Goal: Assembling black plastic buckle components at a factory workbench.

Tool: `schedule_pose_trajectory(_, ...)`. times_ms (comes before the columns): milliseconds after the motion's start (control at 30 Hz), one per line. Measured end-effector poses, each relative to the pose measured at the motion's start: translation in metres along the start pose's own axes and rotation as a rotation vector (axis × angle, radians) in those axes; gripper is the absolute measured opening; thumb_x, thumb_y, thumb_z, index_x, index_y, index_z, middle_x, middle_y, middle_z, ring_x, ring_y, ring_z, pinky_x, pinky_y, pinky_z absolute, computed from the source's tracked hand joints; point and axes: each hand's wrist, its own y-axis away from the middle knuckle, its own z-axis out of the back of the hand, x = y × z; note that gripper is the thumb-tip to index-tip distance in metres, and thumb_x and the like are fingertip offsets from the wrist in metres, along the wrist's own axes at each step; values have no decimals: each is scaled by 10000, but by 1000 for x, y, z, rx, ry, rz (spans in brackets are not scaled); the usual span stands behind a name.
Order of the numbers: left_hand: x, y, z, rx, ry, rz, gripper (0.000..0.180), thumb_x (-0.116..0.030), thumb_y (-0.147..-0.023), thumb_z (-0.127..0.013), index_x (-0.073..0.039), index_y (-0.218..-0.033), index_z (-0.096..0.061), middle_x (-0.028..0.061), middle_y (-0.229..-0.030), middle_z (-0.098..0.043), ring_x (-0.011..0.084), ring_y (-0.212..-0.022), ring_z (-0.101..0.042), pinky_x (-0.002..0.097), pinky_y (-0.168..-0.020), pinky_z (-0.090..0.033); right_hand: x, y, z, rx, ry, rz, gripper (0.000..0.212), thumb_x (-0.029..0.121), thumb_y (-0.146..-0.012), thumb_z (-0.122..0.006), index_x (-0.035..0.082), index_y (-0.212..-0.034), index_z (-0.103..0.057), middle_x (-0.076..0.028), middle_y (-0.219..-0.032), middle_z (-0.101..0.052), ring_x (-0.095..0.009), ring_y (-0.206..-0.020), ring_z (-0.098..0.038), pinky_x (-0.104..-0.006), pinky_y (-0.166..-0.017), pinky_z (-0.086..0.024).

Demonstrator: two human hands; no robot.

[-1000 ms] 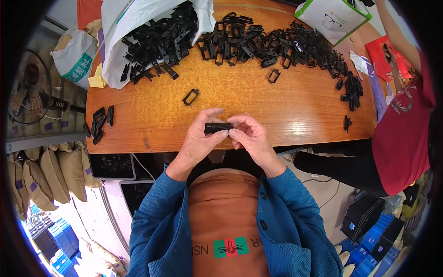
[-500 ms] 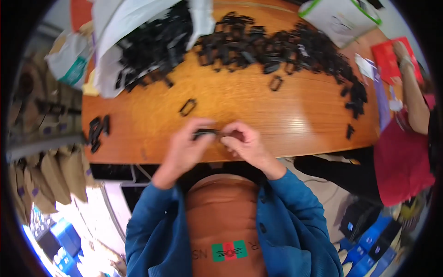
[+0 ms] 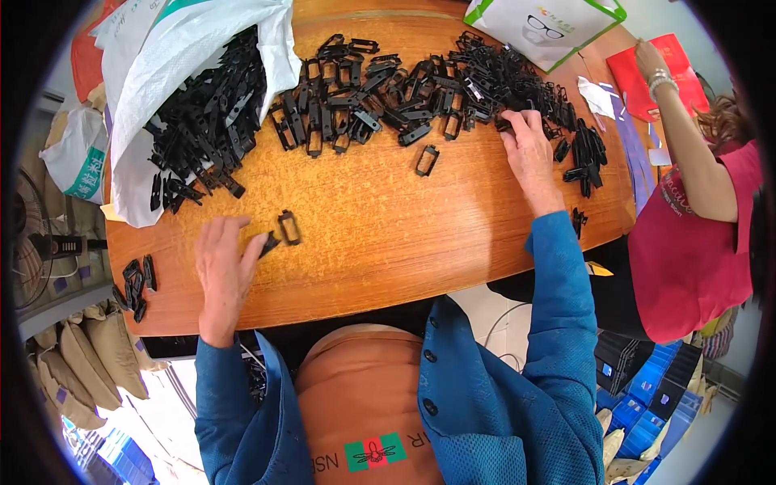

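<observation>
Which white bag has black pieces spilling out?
The big white sack at upper left: its mouth lies open, black pieces spilling onto the table. The green-edged bag and smaller bag farther left show none spilling.

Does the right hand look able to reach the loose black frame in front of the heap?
Probably yes: the frame lies apart from the heap, left of the right hand, with nothing visible between hand and frame.
</observation>
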Motion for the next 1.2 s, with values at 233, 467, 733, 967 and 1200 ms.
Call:
schedule_pose_trajectory(233, -12, -11, -9, 146, 234, 18, 242, -120, -784, -681, -40, -986, -573, 140, -916, -564, 338, -796, -588, 403, -654, -467, 2, -8, 3, -21, 157, 217, 196, 111, -836, -645, 77, -1022, -595, -98, -968, -503, -316, -828, -577, -397, -671, -490)
schedule_pose_trajectory(467, -28, -14, -10, 184, 282, -60, 239, -90, -791, -664, -39, -1002, -565, 129, -917, -570, 335, -801, -594, 407, -674, -477, 7, 1, 2, -22, -363, -22, 171, 152, -910, -589, 22, -1020, -591, -90, -833, -578, -179, -673, -589, -319, -581, -474)
schedule_pose_trajectory(733, -24, 7, -13, 99, 249, 3, 288, -101, -779, -678, -30, -1033, -562, 126, -963, -567, 337, -877, -588, 411, -739, -481, 7, 16, 6, 25, -486, -53, 209, 88, -894, -585, 9, -1088, -581, -73, -958, -636, -140, -797, -605, -268, -698, -509)
schedule_pose_trajectory(967, -15, 17, -9, 101, 145, -2, 279, -98, -755, -681, -35, -1001, -566, 141, -943, -555, 356, -890, -565, 412, -730, -464, 19, 8, -18, -53, -401, 64, 217, 78, -841, -647, 13, -1038, -584, -98, -910, -618, -202, -832, -619, -307, -703, -508)
schedule_pose_trajectory(1200, -14, 20, -9, 103, 171, 31, 223, -105, -770, -665, -38, -954, -559, 147, -922, -566, 360, -888, -565, 420, -731, -463, 8, 8, -15, -172, -243, 160, 131, 82, -798, -683, 27, -885, -602, -104, -845, -547, -237, -725, -578, -332, -631, -470)
